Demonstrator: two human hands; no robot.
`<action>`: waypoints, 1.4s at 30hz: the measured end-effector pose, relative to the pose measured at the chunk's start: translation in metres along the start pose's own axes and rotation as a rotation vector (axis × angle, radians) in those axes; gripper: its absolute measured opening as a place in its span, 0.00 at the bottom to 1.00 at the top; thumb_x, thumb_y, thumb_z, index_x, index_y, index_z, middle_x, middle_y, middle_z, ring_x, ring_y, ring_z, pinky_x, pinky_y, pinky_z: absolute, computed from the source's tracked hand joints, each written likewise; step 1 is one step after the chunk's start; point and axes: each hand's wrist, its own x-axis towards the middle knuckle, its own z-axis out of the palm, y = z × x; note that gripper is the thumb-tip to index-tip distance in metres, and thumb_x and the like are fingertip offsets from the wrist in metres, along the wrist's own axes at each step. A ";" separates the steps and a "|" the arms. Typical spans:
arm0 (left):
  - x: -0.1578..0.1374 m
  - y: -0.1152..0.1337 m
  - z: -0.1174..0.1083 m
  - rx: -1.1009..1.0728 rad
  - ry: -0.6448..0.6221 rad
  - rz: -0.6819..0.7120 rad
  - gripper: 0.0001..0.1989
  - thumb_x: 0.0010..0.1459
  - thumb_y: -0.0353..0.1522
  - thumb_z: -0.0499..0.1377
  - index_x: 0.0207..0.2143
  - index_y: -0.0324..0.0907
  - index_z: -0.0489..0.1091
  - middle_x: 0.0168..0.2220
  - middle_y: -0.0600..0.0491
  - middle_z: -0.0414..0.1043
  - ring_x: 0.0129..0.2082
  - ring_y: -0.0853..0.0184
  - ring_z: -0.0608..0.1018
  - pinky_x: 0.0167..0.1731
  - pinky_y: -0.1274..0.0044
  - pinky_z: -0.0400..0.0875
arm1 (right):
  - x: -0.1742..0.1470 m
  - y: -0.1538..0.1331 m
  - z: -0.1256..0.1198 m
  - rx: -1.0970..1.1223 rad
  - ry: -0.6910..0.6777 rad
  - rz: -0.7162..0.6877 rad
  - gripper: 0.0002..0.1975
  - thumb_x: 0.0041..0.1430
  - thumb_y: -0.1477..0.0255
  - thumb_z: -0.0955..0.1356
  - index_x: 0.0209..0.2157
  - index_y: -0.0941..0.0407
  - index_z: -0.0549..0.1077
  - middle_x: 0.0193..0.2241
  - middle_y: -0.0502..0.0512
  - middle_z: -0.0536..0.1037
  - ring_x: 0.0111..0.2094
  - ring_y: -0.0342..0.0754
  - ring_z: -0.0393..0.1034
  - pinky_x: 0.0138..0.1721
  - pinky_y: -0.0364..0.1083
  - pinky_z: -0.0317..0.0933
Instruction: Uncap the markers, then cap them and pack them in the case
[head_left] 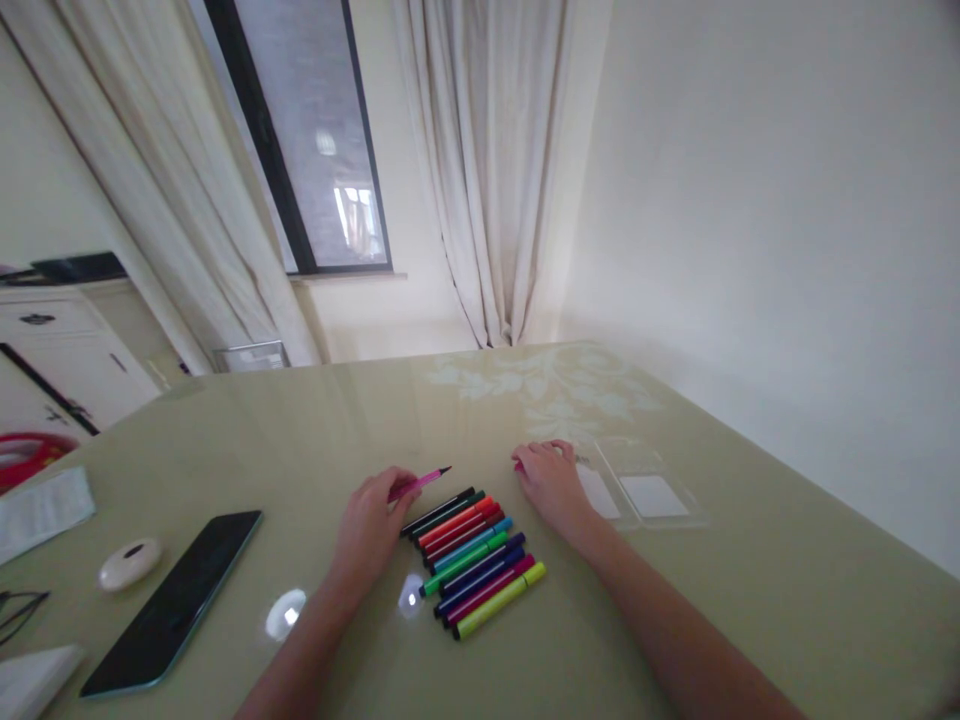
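Head view: left hand pinches pink marker, uncapped dark tip pointing toward 2 o'clock, just above bench. Row of coloured markers lies side by side between hands — just at 4 o'clock of left hand. Right hand rests palm-down, fingers curled over small pink piece, hardly visible; grip uncertain. Clear plastic case open at 3 o'clock of right hand. Dark phone well apart at 9 o'clock.

No text, label, brand, number or sign can be read anywhere in this view. The folded paper at the table's left edge carries faint print, too blurred to make out. The white inserts in the clear plastic case show no legible marks.
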 end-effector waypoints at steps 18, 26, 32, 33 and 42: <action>-0.007 0.026 -0.001 -0.199 -0.040 0.000 0.11 0.59 0.42 0.61 0.37 0.46 0.77 0.37 0.51 0.81 0.38 0.59 0.79 0.41 0.69 0.73 | -0.008 -0.031 -0.002 0.850 0.154 -0.161 0.03 0.61 0.70 0.74 0.37 0.54 0.81 0.34 0.52 0.83 0.37 0.47 0.77 0.43 0.45 0.69; -0.012 0.041 -0.001 -0.307 -0.142 0.011 0.14 0.62 0.43 0.60 0.39 0.46 0.81 0.36 0.53 0.83 0.36 0.61 0.81 0.39 0.72 0.73 | -0.009 -0.032 -0.013 0.951 0.083 -0.089 0.04 0.56 0.68 0.76 0.31 0.54 0.83 0.29 0.52 0.84 0.33 0.48 0.78 0.38 0.45 0.69; -0.016 0.047 -0.002 -0.327 -0.176 -0.032 0.14 0.61 0.42 0.61 0.39 0.46 0.82 0.37 0.53 0.84 0.36 0.61 0.81 0.39 0.73 0.74 | -0.008 -0.029 -0.014 0.994 0.006 -0.038 0.06 0.53 0.67 0.76 0.30 0.55 0.83 0.29 0.54 0.85 0.33 0.50 0.79 0.39 0.46 0.70; -0.016 0.047 -0.002 -0.322 -0.172 -0.042 0.14 0.60 0.42 0.61 0.39 0.46 0.83 0.37 0.53 0.84 0.36 0.61 0.81 0.39 0.73 0.74 | -0.008 -0.029 -0.013 0.995 0.002 -0.029 0.06 0.53 0.67 0.76 0.30 0.55 0.83 0.29 0.54 0.85 0.33 0.50 0.79 0.38 0.46 0.70; -0.018 0.044 0.003 -0.248 -0.155 0.013 0.14 0.62 0.41 0.58 0.39 0.46 0.82 0.38 0.52 0.84 0.37 0.60 0.82 0.41 0.70 0.75 | -0.012 -0.032 -0.007 0.921 -0.009 -0.035 0.04 0.53 0.69 0.76 0.29 0.56 0.82 0.27 0.52 0.84 0.31 0.49 0.78 0.35 0.46 0.69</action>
